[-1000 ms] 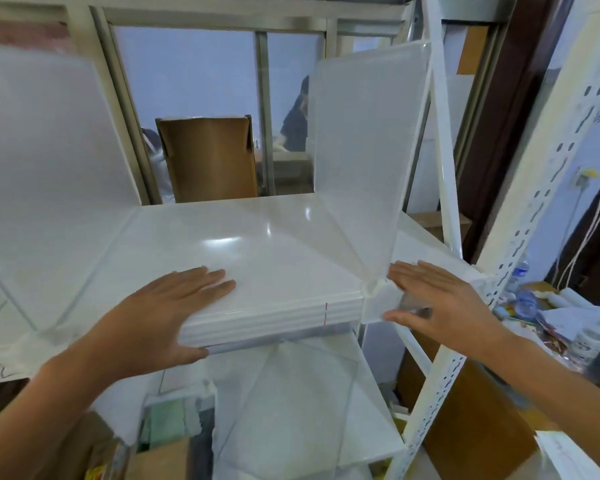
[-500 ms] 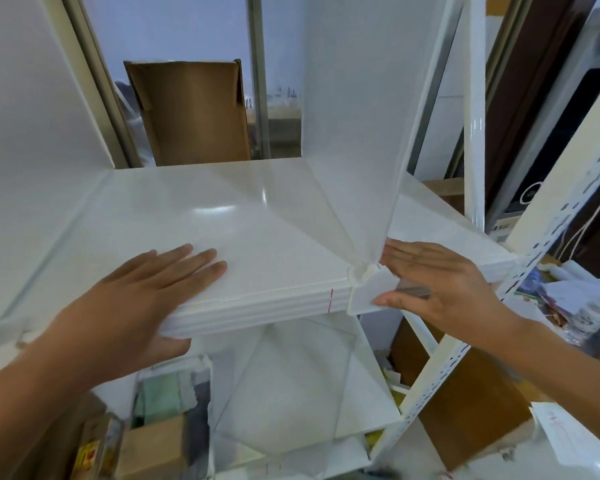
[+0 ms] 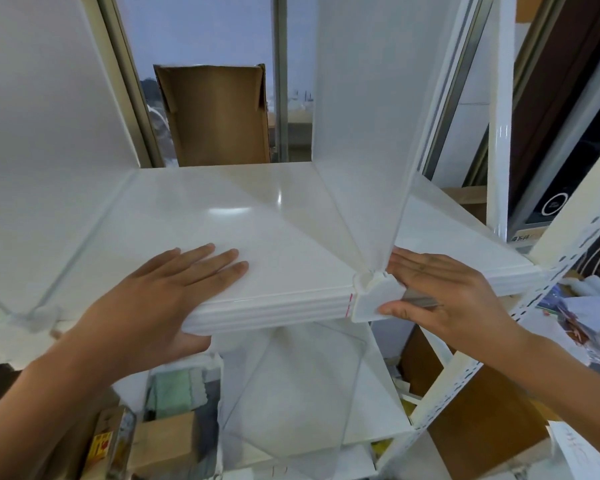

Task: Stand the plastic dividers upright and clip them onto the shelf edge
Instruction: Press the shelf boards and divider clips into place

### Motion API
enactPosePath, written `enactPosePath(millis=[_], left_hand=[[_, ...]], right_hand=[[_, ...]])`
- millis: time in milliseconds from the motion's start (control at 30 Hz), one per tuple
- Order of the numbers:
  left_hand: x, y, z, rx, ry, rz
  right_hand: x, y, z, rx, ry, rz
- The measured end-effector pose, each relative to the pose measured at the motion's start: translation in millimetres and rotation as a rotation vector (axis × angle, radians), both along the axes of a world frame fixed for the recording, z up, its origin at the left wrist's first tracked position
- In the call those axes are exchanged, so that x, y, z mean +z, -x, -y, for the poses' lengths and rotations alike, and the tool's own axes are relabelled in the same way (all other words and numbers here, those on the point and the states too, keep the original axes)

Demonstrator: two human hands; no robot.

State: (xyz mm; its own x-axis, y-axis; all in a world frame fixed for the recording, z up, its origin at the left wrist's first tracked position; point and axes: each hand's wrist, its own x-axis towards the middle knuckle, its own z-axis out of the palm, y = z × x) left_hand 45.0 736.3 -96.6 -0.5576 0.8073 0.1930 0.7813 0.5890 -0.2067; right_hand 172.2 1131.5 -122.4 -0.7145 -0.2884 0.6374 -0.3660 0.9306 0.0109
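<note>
A translucent plastic divider (image 3: 368, 126) stands upright on the white shelf (image 3: 222, 220), its white clip (image 3: 373, 299) seated over the shelf's front edge beside a red mark. My right hand (image 3: 447, 292) lies flat on the shelf just right of the divider, thumb pressed on the clip's front. My left hand (image 3: 160, 299) rests palm down on the shelf, its thumb under the front lip. A second upright divider (image 3: 42, 133) stands at the left, with its clip (image 3: 39, 317) on the edge.
A brown cardboard box (image 3: 215, 116) stands behind the shelf at the window. The perforated white upright (image 3: 548, 289) rises on the right. A clear panel (image 3: 291, 386) lies on the lower shelf. Small boxes and clutter sit below left, bottles and papers at far right.
The view has dropped and moved closer to the shelf edge. Both hands stay in nearly the same places, the right one still at the divider's clip.
</note>
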Motion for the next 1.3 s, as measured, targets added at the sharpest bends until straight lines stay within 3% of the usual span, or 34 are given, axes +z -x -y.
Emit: enactPosePath(millis=[667,800,900,1000,1133,1300], left_hand=[[2,-5,6,-0.041,-0.071,0.06],[-4,-34,26,-0.09,-0.318,0.067],[-26,-73,60,-0.17,-0.526,0.027],[-51,-89,122,-0.182,-0.627,-0.051],[-59,-68,236,-0.03,-0.678,-0.086],[-19,-16,372,0.188,-0.643,-0.165]], right_hand=[[5,-16,28,-0.089,0.154,0.008],[-4,-44,70,-0.202,0.37,-0.141],[-12,-49,133,-0.117,0.392,-0.023],[-11,-34,215,0.041,0.423,-0.024],[-5,4,293,0.121,0.288,0.029],[4,57,354,0.006,0.05,0.115]])
